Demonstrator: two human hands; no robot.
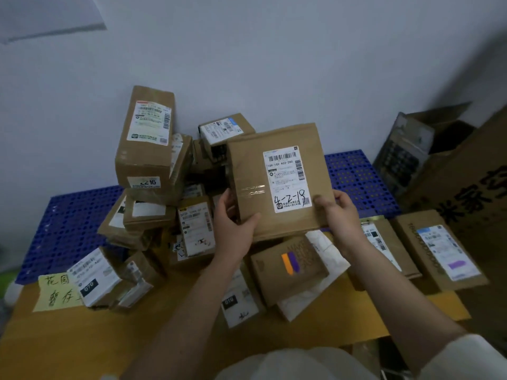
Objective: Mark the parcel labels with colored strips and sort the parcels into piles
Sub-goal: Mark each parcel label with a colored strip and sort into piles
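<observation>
I hold a flat square cardboard parcel (279, 182) up in front of me with both hands. Its white label (288, 179) faces me, with a barcode and handwritten "4-2-18". My left hand (234, 223) grips its lower left edge, and my right hand (340, 212) grips the lower right corner. Below it lies a small brown parcel (288, 270) carrying an orange and a purple strip (290, 261). At the right, a parcel (439, 248) has a purple mark on its label.
A heap of several labelled cardboard parcels (148, 149) leans on the wall at the left, on a blue perforated pallet (71, 220). A yellow handwritten note (57, 292) lies on the brown cardboard sheet (109, 338). Large open cartons (439, 149) stand at the right.
</observation>
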